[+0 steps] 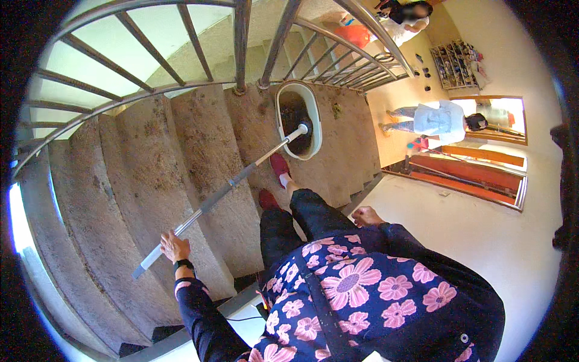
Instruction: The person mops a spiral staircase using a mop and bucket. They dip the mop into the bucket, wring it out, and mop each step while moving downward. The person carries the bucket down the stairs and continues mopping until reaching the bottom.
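Note:
My left hand (175, 246) grips the upper part of a long mop pole (221, 194) near its light grey end. The pole slants away from me, silver with a darker grey sleeve at mid-length. Its white collar (297, 132) dips into an oval white plastic bucket (318, 113) with a dark inside. What sits at the pole's far end cannot be made out. The bucket stands on a worn, dirt-stained stair tread beyond my feet in red shoes (280, 168). Beside my thigh, near the white wall, my right hand (367, 216) is loosely curled, with nothing visible in it.
Curving concrete stairs (135, 154) fan out on the left. A metal railing (242, 45) bounds their far side. At the lower right a person in a light shirt (441, 122) stands by a window; another person (407, 27) is beyond the railing. A shoe rack (453, 65) lines the wall.

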{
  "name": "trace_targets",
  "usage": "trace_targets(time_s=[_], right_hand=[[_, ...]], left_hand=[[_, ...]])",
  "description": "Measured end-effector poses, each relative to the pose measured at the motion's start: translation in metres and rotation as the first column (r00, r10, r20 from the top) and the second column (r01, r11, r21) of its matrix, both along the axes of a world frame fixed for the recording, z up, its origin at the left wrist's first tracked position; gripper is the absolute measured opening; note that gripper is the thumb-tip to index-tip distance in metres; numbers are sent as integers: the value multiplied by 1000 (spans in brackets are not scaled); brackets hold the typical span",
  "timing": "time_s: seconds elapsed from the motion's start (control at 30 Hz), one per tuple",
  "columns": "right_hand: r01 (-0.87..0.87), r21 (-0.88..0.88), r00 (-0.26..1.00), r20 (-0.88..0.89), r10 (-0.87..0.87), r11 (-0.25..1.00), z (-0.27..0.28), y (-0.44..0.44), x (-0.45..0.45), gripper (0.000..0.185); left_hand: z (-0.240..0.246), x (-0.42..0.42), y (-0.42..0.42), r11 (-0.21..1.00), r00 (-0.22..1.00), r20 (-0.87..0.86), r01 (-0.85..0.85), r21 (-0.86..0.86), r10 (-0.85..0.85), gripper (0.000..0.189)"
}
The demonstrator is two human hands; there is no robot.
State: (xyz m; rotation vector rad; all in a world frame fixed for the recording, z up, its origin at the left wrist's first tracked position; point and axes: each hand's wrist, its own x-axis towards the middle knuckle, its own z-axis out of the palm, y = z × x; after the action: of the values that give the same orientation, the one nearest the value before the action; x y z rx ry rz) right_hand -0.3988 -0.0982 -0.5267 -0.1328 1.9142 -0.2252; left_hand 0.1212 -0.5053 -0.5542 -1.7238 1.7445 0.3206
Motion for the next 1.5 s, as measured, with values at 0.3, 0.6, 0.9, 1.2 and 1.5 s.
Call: trace_targets(time_s=[0.3, 0.6, 0.9, 1.2, 1.5], right_hand=[[-66, -17, 997, -37, 65, 998, 25, 5, -12, 28], [-17, -44, 999, -35, 16, 999, 14, -21, 1, 21], [-64, -284, 996, 40, 78, 957, -25, -32, 11, 22], [-162, -539, 986, -129, 109, 826, -155, 40, -61, 29], [641, -306, 739, 0, -674, 704, -155, 211, -14, 23]], left_hand=[[-31, 40, -10, 994, 989, 146, 21, 106, -37, 40], [-108, 12, 70, 911, 982, -155, -34, 412, 107, 45], [-129, -67, 92, 918, 959, -242, -39, 395, 145, 46], [-79, -134, 42, 993, 990, -136, -14, 120, 31, 65], [-148, -155, 3, 897, 979, -153, 186, 401, -134, 49]])
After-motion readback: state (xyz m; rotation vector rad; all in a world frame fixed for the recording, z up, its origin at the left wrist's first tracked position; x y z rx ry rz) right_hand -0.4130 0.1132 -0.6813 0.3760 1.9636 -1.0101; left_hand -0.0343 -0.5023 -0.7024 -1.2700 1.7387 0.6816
